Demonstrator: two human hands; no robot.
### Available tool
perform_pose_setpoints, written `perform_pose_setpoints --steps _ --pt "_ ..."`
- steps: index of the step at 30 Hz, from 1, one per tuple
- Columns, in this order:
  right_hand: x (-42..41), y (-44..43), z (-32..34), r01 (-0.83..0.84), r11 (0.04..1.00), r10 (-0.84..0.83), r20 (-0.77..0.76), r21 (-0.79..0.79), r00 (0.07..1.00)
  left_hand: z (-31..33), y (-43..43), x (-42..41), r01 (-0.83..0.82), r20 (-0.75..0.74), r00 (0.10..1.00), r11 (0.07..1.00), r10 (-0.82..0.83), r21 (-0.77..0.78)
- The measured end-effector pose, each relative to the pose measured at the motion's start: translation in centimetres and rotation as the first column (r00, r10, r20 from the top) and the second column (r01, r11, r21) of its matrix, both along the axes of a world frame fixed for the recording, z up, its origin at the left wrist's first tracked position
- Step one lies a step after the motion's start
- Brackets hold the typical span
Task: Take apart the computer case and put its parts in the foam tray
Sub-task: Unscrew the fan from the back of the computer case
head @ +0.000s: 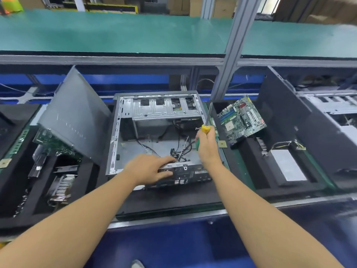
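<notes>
The open computer case (116, 132) lies flat in the middle of the bench, its inside bare except for loose black cables (181, 151) and a metal drive cage (164, 109) at the far end. My left hand (150, 168) rests on the case's near panel (185, 171), fingers laid over its top edge. My right hand (207, 146) grips a screwdriver (206, 127) with a yellow and green handle, shaft pointing up and away. A green motherboard (241, 118) lies tilted in the black foam tray (251, 171) on the right.
A grey side panel (75, 117) leans upright in the foam tray (19, 180) on the left, which also holds a heatsink (61, 186) and a circuit board. A small CPU chip (222, 144) lies right of the case. A second case (332, 109) stands far right.
</notes>
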State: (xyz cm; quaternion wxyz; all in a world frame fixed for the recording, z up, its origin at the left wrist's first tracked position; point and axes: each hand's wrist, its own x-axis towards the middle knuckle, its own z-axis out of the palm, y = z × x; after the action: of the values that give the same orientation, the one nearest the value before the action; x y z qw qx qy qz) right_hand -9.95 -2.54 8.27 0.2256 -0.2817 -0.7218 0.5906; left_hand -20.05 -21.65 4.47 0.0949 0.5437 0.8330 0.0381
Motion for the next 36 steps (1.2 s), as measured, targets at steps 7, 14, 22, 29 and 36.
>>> perform_pose_setpoints --steps 7,14,22,29,36 --pt "3.3 -4.0 0.7 -0.052 0.988 0.022 -0.197 -0.146 0.980 -0.3 0.1 -0.3 -0.041 0.038 0.999 0.998 0.039 0.040" --pt "5.9 -8.6 0.0 -0.036 0.946 0.026 -0.035 -0.322 0.999 -0.2 0.1 -0.2 -0.005 0.036 0.999 0.997 0.002 0.081" --pt "8.4 -13.5 -1.1 0.026 0.927 0.004 0.078 -0.374 0.997 -0.9 0.3 -0.7 0.025 0.074 0.997 0.995 -0.032 0.099" --pt "10.3 -14.4 -1.1 0.059 0.882 -0.033 0.063 -0.467 0.997 -0.2 0.2 -0.3 0.023 0.055 0.998 0.996 -0.028 0.082" --pt "11.5 -12.7 -1.1 -0.018 0.882 0.058 0.071 -0.471 0.996 0.0 0.1 -0.1 0.003 0.057 0.998 0.997 -0.008 0.081"
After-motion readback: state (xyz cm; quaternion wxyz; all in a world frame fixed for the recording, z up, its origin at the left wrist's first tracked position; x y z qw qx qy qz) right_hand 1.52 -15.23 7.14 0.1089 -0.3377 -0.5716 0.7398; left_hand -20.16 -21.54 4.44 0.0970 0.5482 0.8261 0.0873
